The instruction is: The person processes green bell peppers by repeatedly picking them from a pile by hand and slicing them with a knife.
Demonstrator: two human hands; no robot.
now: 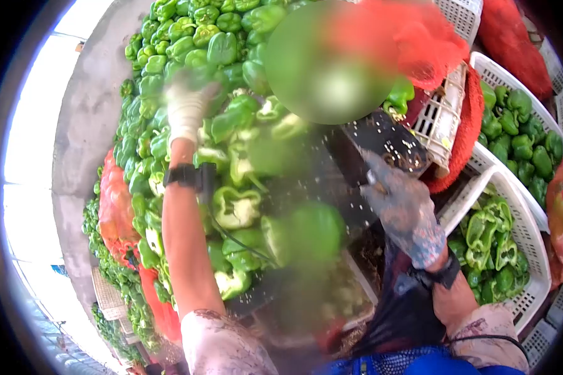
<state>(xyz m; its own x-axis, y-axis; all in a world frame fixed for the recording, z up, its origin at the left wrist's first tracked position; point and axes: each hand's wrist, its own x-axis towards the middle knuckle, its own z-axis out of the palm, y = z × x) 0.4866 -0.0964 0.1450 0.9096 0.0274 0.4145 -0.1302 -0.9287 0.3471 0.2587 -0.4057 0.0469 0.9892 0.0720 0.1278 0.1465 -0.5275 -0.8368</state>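
My left hand (pixel 191 107), in a pale glove, reaches over a large heap of whole green bell peppers (pixel 222 49). Motion smears its fingers, so whether it holds a pepper cannot be told. My right hand (pixel 397 203), in a grey patterned glove, is closed around a knife (pixel 346 156) with a wide dark blade. The knife is over a dark board (pixel 300 181) strewn with pale seeds. Cut bell peppers (pixel 236 207) with open white insides lie left of the board, between my arms. A blurred round patch hides the top middle.
On the right, one white crate (pixel 547 212) holds whole peppers and another crate (pixel 538 269) holds cut peppers. Red mesh bags (pixel 513 44) lie at the upper right. A filled red mesh bag (pixel 116 200) leans by the heap at left. A concrete wall (pixel 75 125) runs behind.
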